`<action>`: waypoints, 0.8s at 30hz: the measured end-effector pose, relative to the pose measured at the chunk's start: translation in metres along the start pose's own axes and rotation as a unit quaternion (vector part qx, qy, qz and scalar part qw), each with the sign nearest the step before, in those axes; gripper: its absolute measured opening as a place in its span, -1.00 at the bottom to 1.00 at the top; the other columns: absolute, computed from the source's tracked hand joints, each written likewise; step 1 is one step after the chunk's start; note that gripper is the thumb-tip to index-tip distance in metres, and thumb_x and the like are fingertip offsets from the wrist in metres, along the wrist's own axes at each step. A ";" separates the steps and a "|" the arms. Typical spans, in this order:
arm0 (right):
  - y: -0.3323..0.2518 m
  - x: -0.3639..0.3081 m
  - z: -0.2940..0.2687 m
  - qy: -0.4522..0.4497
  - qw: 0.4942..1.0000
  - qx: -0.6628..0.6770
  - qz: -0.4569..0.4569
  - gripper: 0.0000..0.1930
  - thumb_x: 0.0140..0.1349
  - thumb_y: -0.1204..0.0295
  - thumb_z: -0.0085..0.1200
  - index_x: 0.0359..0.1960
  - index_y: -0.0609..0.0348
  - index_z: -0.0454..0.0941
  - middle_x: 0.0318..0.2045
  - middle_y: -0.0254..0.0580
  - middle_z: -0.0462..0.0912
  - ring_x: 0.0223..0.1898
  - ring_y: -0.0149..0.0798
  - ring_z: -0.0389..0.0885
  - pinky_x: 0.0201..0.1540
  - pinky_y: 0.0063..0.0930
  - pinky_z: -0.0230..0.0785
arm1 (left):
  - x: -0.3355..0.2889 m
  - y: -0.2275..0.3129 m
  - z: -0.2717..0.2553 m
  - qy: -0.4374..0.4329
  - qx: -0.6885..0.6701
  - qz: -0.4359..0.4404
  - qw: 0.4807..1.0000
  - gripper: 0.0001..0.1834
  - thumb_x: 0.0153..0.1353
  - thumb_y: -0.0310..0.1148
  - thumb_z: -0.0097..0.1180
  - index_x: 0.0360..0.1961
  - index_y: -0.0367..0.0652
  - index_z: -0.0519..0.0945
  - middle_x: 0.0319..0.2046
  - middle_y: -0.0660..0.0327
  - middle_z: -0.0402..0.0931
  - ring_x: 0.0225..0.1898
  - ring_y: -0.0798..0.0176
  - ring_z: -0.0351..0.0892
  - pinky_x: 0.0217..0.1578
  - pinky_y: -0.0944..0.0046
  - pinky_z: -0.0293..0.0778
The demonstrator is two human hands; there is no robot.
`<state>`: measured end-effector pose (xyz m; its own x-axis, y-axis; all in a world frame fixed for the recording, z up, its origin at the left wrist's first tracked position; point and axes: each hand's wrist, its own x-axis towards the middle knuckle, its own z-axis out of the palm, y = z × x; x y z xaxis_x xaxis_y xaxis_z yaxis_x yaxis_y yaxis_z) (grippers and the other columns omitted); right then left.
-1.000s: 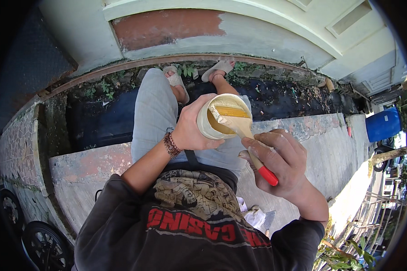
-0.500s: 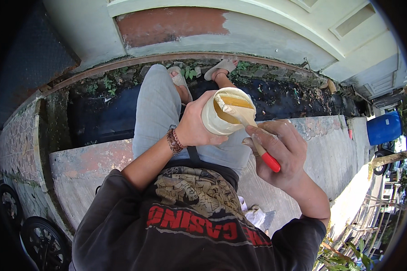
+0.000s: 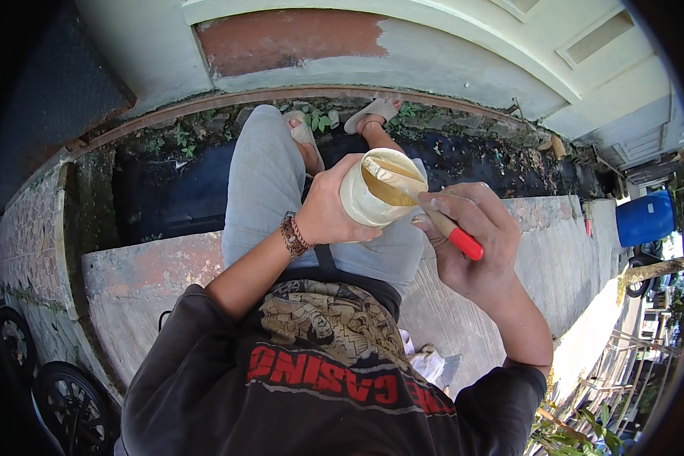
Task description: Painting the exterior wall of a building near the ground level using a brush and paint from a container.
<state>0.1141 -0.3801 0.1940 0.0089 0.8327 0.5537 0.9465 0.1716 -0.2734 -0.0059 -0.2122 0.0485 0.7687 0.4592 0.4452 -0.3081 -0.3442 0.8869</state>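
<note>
My left hand (image 3: 330, 201) is wrapped round a small cream-coloured paint tub (image 3: 366, 207), held tilted above my lap. Inside it, yellowish paint coats the wall. Between the fingers and thumb of my right hand (image 3: 479, 232) is a paintbrush (image 3: 441, 220) with a pale handle and a red end. Its bristle end, smeared with cream paint, lies in the tub's mouth near the rim. Past my feet, the low pale wall (image 3: 441, 57) bears a reddish-brown painted patch (image 3: 292, 42).
A dark ditch (image 3: 175, 186) with weeds and litter runs between the wall and the concrete ledge (image 3: 152, 270). A blue barrel (image 3: 646, 216) stands at the right. Wheels (image 3: 76, 406) show at the lower left. A crumpled white cloth (image 3: 427, 363) lies beside me.
The brush has turned in my right hand, its bristles now more edge-on in the tub. Its red end has shifted slightly right and up. The tub has hardly moved.
</note>
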 end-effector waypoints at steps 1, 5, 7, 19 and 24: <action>0.001 0.003 -0.001 0.018 0.999 0.032 0.006 -0.70 -0.03 0.60 0.34 -0.19 0.20 0.65 -0.38 -0.17 0.64 -0.41 -0.19 0.63 -0.38 -0.42 0.47 | 0.000 0.001 -0.001 -0.006 0.017 0.008 1.000 -0.04 -0.40 -0.28 0.58 0.13 -0.25 0.40 -0.08 0.06 0.62 -0.04 0.13 0.67 0.02 0.20 0.53; 0.012 0.016 -0.020 -0.022 0.918 0.249 0.308 -0.83 0.19 0.48 0.28 -0.23 0.28 0.64 -0.38 -0.17 0.69 -0.40 -0.33 0.64 -0.34 -0.48 0.49 | -0.004 0.005 -0.003 -0.031 0.074 0.022 0.997 -0.02 -0.38 -0.24 0.57 0.15 -0.31 0.38 -0.04 0.08 0.59 0.00 0.20 0.62 0.05 0.22 0.49; 0.038 0.017 -0.020 -0.075 0.866 0.346 0.352 -0.72 0.31 0.31 0.17 -0.21 0.36 0.61 -0.28 -0.09 0.68 -0.32 -0.28 0.68 -0.28 -0.43 0.57 | -0.003 0.004 -0.002 -0.036 0.075 0.036 0.996 -0.03 -0.37 -0.23 0.57 0.15 -0.31 0.38 -0.04 0.08 0.58 0.00 0.19 0.62 0.05 0.22 0.48; 0.082 -0.008 0.006 -0.049 0.719 0.589 0.365 -0.67 0.41 0.29 0.00 -0.15 0.42 0.52 -0.26 0.05 0.65 -0.34 -0.19 0.71 -0.29 -0.41 0.65 | 0.000 0.003 0.000 -0.086 0.029 0.064 0.994 0.01 -0.35 -0.18 0.58 0.17 -0.33 0.36 -0.01 0.08 0.55 0.02 0.22 0.58 0.09 0.23 0.44; 0.068 -0.012 -0.003 -0.022 0.799 0.508 0.321 -0.71 0.35 0.31 0.11 -0.15 0.38 0.55 -0.26 0.00 0.66 -0.32 -0.19 0.70 -0.24 -0.36 0.58 | -0.003 -0.002 0.000 -0.083 0.005 0.054 0.995 0.01 -0.36 -0.22 0.60 0.18 -0.32 0.36 0.01 0.10 0.54 0.02 0.24 0.57 0.11 0.23 0.43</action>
<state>0.1790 -0.3800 0.1715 0.3537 0.9351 0.0211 0.0007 0.0222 -0.9998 -0.0077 -0.2133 0.0453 0.8143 0.2775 0.5098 -0.3879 -0.3931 0.8336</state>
